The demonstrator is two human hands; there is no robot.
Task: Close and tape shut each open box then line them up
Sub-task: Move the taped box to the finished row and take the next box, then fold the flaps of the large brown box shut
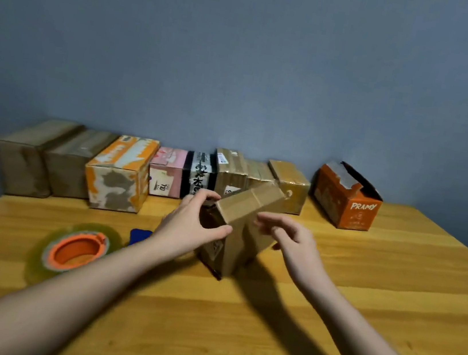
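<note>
Holding a brown box (239,226) tilted on the bench (267,317), I have it near the middle, its lower corner touching the wood and its top leaning to the far right. My left hand (193,225) grips the open end on the left side, thumb curled onto the near face and fingers over the top edge; the dark inside shows between them. My right hand (293,240) sits just beside the box's right face with fingers loosely bent, and I cannot tell whether it touches the cardboard. The two hands are apart, one on each side of the box.

To the left on the bench lies a tape roll (78,248) with an orange core, flat on its side. Just right of it a small blue thing (140,236) peeks out from behind my left forearm.

Along the far edge, against the grey wall (243,58), a row of boxes (119,173) stands side by side, all with closed tops. Further right, apart from the row, stands an orange box (347,199) marked PRAMY, its top open with torn flaps.
</note>
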